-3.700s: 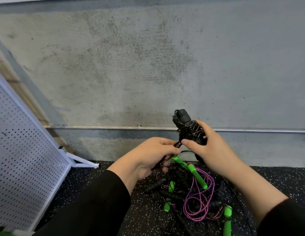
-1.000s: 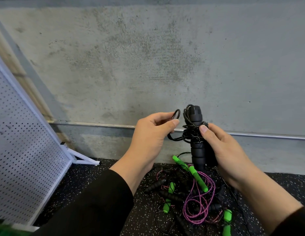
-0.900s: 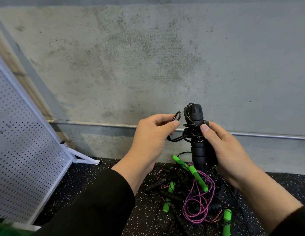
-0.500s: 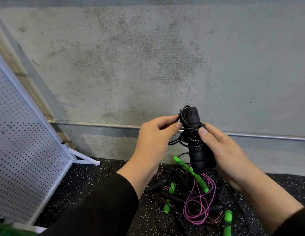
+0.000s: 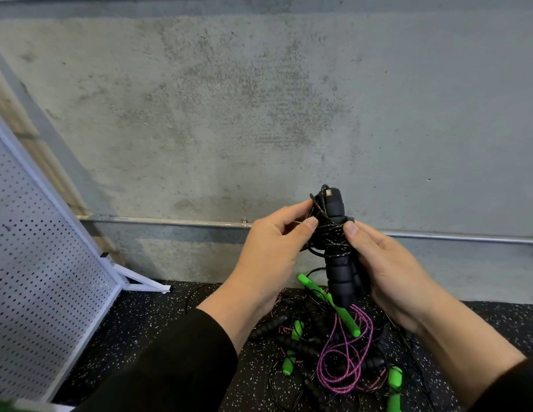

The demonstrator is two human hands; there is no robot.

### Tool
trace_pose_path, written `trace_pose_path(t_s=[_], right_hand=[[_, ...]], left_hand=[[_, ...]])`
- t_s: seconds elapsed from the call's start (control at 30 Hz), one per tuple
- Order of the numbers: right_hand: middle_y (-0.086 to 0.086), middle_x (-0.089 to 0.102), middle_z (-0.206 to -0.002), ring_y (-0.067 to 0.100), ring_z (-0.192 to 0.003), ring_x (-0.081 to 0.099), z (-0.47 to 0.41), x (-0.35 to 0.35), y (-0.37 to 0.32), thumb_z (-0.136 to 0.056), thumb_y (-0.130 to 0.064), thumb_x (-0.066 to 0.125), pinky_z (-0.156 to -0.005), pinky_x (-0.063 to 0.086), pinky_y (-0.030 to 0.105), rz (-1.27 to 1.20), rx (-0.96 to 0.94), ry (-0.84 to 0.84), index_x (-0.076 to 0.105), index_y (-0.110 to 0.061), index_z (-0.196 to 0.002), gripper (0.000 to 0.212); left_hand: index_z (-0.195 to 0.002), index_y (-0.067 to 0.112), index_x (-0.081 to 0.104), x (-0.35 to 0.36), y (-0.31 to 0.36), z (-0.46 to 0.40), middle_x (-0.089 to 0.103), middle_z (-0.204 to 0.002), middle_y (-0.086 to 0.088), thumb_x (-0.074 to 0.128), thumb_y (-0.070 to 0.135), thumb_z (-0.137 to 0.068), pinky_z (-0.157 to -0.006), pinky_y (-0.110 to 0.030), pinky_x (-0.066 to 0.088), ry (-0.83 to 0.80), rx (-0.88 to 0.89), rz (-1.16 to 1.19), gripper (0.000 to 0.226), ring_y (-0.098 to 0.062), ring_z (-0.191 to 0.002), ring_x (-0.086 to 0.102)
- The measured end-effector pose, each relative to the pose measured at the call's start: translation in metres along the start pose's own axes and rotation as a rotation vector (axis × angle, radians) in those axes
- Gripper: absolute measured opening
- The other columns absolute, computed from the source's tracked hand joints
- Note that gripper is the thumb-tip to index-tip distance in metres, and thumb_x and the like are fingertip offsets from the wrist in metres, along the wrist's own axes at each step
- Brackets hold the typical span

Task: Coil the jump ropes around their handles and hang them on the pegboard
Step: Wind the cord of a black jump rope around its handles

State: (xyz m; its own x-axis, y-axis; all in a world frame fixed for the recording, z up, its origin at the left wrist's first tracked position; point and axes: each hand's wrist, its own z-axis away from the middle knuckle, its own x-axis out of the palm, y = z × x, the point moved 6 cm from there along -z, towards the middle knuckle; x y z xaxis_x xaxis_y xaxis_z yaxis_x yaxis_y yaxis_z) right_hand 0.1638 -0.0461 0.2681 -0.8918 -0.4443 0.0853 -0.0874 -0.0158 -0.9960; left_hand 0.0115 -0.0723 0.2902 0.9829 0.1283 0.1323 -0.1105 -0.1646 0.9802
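- The handles (image 5: 338, 269) held up are black, wound with black cord flecked with pale specks.
- On the floor (image 5: 158, 319), black with white speckles, lies a pile of ropes: bright green handles (image 5: 344, 315), black ones, a pink-purple braided rope (image 5: 345, 361).
- The pegboard (image 5: 36, 263) is white, dotted with dark holes.
- The wall (image 5: 229, 114) is mottled grey.
- The sleeves (image 5: 170, 370) are black.
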Motion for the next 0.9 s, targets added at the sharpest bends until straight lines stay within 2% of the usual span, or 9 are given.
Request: trace_pose_path(t_s=[0.1, 0.2, 0.27, 0.37, 0.47, 0.57, 0.7, 0.8, 0.9], right_hand=[[0.027, 0.062, -0.130, 0.030, -0.104, 0.050, 0.001, -0.001, 0.001, -0.089, -0.060, 0.060, -0.097, 0.037, 0.075, -0.007, 0.027, 0.008, 0.070, -0.027, -0.125, 0.049], [0.028, 0.060, -0.132, 0.029, -0.104, 0.047, 0.001, 0.002, 0.002, -0.086, -0.065, 0.061, -0.086, 0.039, 0.061, -0.018, 0.050, -0.005, 0.070, -0.027, -0.125, 0.055], [0.022, 0.066, -0.127, 0.028, -0.107, 0.056, 0.000, 0.001, 0.002, -0.092, -0.060, 0.062, -0.094, 0.040, 0.051, -0.034, 0.062, -0.007, 0.072, -0.025, -0.122, 0.048], [0.013, 0.071, -0.125, 0.027, -0.114, 0.061, 0.000, 0.003, 0.003, -0.096, -0.052, 0.060, -0.101, 0.040, 0.050, -0.051, 0.086, -0.019, 0.073, -0.022, -0.120, 0.041], [0.008, 0.073, -0.121, 0.022, -0.118, 0.066, 0.002, 0.006, 0.001, -0.095, -0.047, 0.057, -0.108, 0.044, 0.044, -0.068, 0.105, -0.009, 0.075, -0.016, -0.117, 0.041], [0.005, 0.075, -0.118, 0.017, -0.114, 0.068, 0.004, 0.008, -0.004, -0.091, -0.044, 0.056, -0.106, 0.046, 0.039, -0.073, 0.114, -0.005, 0.073, -0.011, -0.116, 0.045], [0.004, 0.075, -0.119, 0.014, -0.115, 0.068, 0.007, 0.010, -0.008, -0.093, -0.042, 0.054, -0.103, 0.046, 0.037, -0.077, 0.109, 0.015, 0.074, -0.011, -0.116, 0.043], [0.004, 0.076, -0.116, 0.015, -0.113, 0.069, 0.009, 0.012, -0.009, -0.090, -0.046, 0.054, -0.103, 0.047, 0.039, -0.064, 0.127, 0.017, 0.079, -0.019, -0.107, 0.040], [0.002, 0.076, -0.114, 0.013, -0.109, 0.071, 0.010, 0.014, -0.011, -0.086, -0.050, 0.055, -0.101, 0.048, 0.039, -0.066, 0.132, 0.026, 0.081, -0.029, -0.101, 0.037]], left_hand=[[-0.127, 0.010, 0.070, -0.004, -0.004, -0.001, 0.076, -0.117, 0.001, 0.065, 0.006, -0.097, -0.089, -0.019, 0.052, 0.051, -0.018, 0.049, 0.031, -0.005, -0.104, 0.069], [-0.114, 0.009, 0.076, -0.008, -0.010, -0.001, 0.077, -0.105, -0.011, 0.072, 0.008, -0.092, -0.081, -0.023, 0.051, 0.130, -0.049, 0.089, 0.022, -0.009, -0.084, 0.065], [-0.109, 0.008, 0.076, -0.010, -0.010, -0.001, 0.077, -0.104, -0.011, 0.072, 0.006, -0.091, -0.081, -0.021, 0.051, 0.141, -0.042, 0.096, 0.019, -0.010, -0.087, 0.067], [-0.105, 0.011, 0.077, -0.009, -0.006, -0.001, 0.078, -0.105, -0.007, 0.070, 0.004, -0.092, -0.085, -0.019, 0.052, 0.125, -0.019, 0.102, 0.017, -0.010, -0.096, 0.070], [-0.102, 0.012, 0.076, -0.009, -0.005, -0.001, 0.076, -0.103, -0.008, 0.068, 0.002, -0.093, -0.090, -0.022, 0.051, 0.107, 0.005, 0.079, 0.015, -0.011, -0.097, 0.068], [-0.100, 0.015, 0.076, -0.010, -0.005, -0.002, 0.076, -0.099, -0.003, 0.067, 0.004, -0.094, -0.085, -0.020, 0.049, 0.104, -0.008, 0.074, 0.015, -0.008, -0.093, 0.065], [-0.100, 0.017, 0.075, -0.008, -0.004, -0.001, 0.072, -0.091, 0.004, 0.068, 0.006, -0.095, -0.072, -0.014, 0.046, 0.116, -0.017, 0.052, 0.014, -0.002, -0.078, 0.059], [-0.100, 0.019, 0.076, -0.010, 0.000, -0.001, 0.073, -0.089, 0.006, 0.067, 0.008, -0.096, -0.076, -0.015, 0.047, 0.138, 0.021, -0.033, 0.015, -0.001, -0.080, 0.060], [-0.097, 0.022, 0.077, -0.014, 0.005, -0.002, 0.075, -0.091, -0.002, 0.068, 0.011, -0.096, -0.084, -0.024, 0.050, 0.133, 0.055, -0.140, 0.014, -0.008, -0.087, 0.062]])
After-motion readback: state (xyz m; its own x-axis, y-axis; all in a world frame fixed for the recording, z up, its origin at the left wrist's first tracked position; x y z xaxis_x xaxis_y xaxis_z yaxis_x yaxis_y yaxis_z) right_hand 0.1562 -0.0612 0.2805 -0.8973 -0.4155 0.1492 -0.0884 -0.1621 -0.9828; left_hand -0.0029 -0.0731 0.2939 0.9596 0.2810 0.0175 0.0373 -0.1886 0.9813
